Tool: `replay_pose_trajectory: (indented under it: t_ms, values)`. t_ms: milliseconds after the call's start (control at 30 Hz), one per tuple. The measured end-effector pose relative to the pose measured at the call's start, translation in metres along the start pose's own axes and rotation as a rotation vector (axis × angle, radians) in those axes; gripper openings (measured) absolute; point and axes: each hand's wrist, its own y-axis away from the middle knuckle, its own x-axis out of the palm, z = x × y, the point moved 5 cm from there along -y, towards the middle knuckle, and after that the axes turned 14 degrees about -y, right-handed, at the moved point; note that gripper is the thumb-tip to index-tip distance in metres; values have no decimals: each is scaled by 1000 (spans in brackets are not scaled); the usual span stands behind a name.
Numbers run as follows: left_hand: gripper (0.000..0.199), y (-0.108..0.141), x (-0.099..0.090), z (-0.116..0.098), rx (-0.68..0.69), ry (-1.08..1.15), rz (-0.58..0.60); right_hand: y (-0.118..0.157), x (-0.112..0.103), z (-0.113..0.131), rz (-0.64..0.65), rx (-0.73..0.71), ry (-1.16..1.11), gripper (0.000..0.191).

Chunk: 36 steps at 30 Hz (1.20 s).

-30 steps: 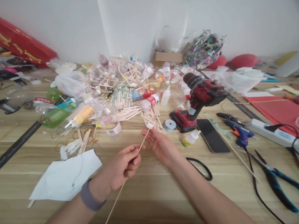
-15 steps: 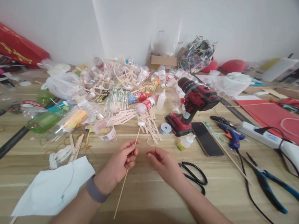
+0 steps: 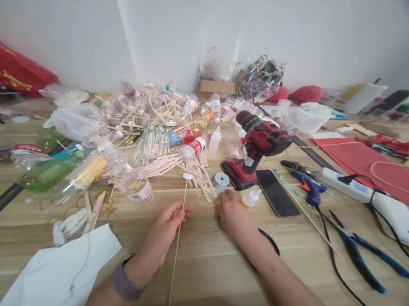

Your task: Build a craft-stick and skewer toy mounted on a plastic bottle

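Observation:
Between the thumb and fingers of my left hand (image 3: 166,226) is a thin wooden skewer (image 3: 175,265), slanting upright. A white bottle cap (image 3: 187,176) sits at its upper end. My right hand (image 3: 234,216) is low over the table, its bent fingertips just short of a spool (image 3: 221,181) of pale thread or wire. What those fingers touch is hidden beneath the hand. Right beside it stands a small glue bottle (image 3: 252,197) with a white tip. Black-handled scissors (image 3: 271,239) are partly covered by my right forearm. A small pale ring (image 3: 201,199) lies between the hands.
A red cordless drill (image 3: 259,146) stands behind my right hand, beside a phone (image 3: 278,193). Farther right are a glue gun (image 3: 310,188), a power strip (image 3: 347,184) and pliers (image 3: 357,248). Wooden sticks (image 3: 163,163) and plastic bottles (image 3: 136,186) crowd the back and left.
My right hand has moved forward and right, away from the left hand, toward the spool and glue bottle. The left hand still holds the skewer, now more upright. The view has shifted slightly.

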Motion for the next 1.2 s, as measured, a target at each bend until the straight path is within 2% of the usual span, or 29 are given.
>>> replay_pose_trajectory:
  t_ms: [200, 300, 367, 400, 467, 533, 600, 700, 767, 867, 933, 1033, 1200]
  values:
    - [37, 10, -8, 4, 66, -201, -61, -4, -3, 4, -7, 34, -31, 32]
    - [39, 17, -12, 0, 264, -427, -166, 8, -13, 11, -40, 70, -114, 22]
    - [39, 26, -12, -6, 407, -534, -230, 20, -21, 22, -60, 75, -193, 33]
    - [38, 29, -10, -8, 436, -534, -223, 26, -24, 29, -61, 68, -241, 35]
    - [40, 34, -3, -7, 401, -473, -111, 37, -27, 44, -41, 53, -346, 38]
    - [46, 37, 8, -3, 318, -359, 60, 46, -25, 56, 5, 69, -472, 42]
    - [55, 38, 19, -1, 260, -205, 200, 52, -18, 62, 64, 135, -727, 44]
    - [58, 39, 29, 0, 227, -60, 300, 57, -10, 64, 95, 196, -1016, 40]
    - [53, 39, 30, 1, 183, -101, 318, 59, -13, 62, 44, 126, -946, 33]
    - [43, 43, 28, 5, 83, -234, 332, 62, -23, 60, -102, -107, -561, 29]
    - [38, 47, 29, 7, 37, -302, 386, 64, -26, 58, -171, -223, -349, 29]
    - [36, 54, 29, 7, 11, -354, 459, 66, -25, 51, -188, -258, -251, 26]
    - [32, 61, 25, 3, 16, -402, 463, 64, -25, 48, -128, -272, -174, 26]
